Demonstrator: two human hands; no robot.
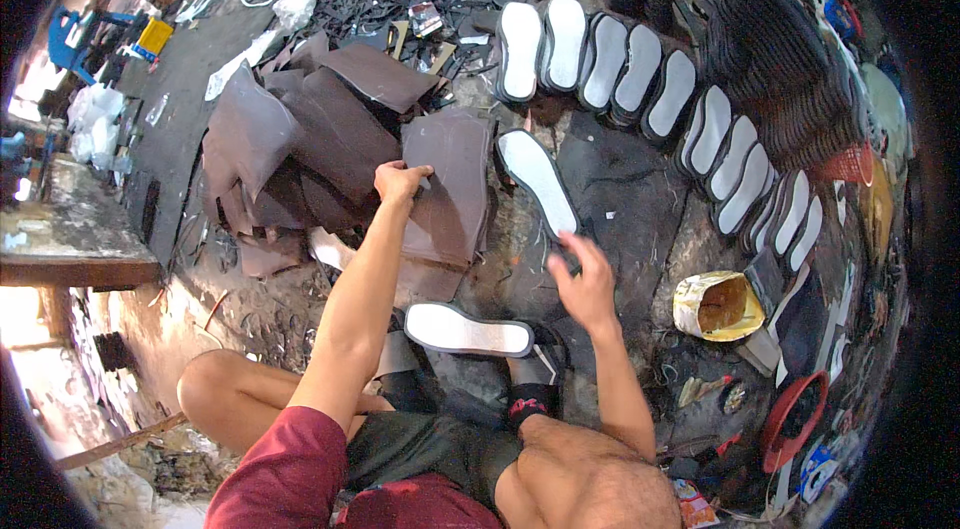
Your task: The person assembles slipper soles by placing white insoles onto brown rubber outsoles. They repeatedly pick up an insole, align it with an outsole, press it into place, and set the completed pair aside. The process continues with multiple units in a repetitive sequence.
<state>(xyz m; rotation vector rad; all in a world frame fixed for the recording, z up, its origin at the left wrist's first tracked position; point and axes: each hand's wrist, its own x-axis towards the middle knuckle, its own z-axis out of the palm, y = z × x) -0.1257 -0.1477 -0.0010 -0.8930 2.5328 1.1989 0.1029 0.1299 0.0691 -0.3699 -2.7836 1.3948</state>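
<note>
Left hand [400, 181] grips brown sheet [450, 184]; right hand [583, 279] touches sole [538, 181]

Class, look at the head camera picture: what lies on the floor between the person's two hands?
In the head view, a stack of dark brown sheets lies between the left hand and right hand; the left hand grips it, and dark, scrap-littered floor follows.

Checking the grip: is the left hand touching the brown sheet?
Touching. The head view shows the left hand with its fingers curled over the top edge of the brown sheet, no gap between them.
</note>
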